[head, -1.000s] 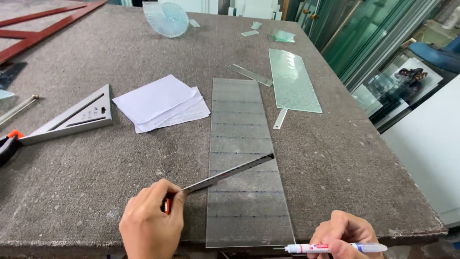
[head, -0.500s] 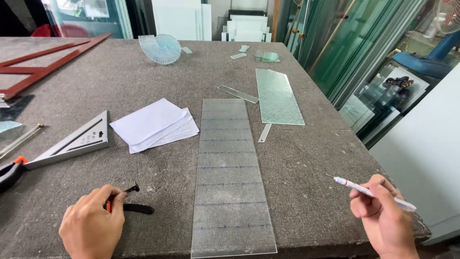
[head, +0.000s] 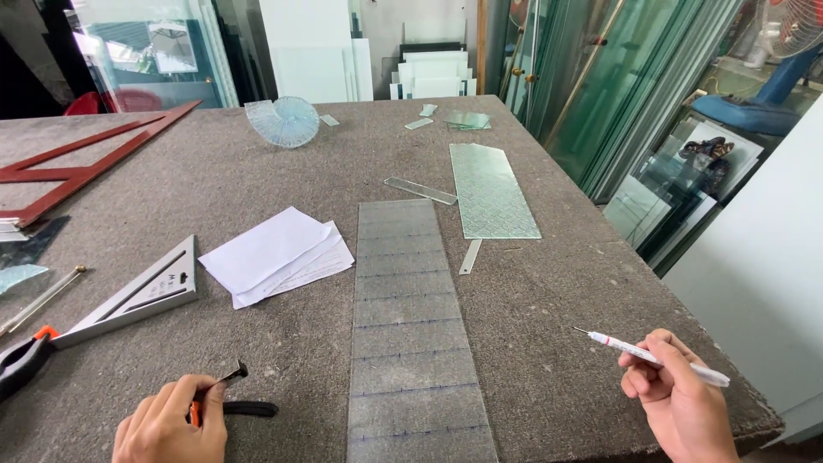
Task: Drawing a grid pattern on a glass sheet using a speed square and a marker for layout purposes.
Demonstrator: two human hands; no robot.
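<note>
A person is working at a grey felt-topped table (head: 557, 360), the left hand (head: 170, 424) curling its fingers shut around a small black-and-orange tool (head: 225, 401), possibly a glass cutter, though the grip is hiding much of it. The right hand (head: 681, 401) is pinching a white pen (head: 651, 351) between thumb and fingertips. Between the two hands one long ruled glass strip (head: 411, 334) is lying flat, its near end cut off by the frame. Beyond the left fingers are sitting one metal set square (head: 137, 296) and a few white paper sheets (head: 274, 253); one patterned glass pane (head: 490, 190) is lying farther off.
</note>
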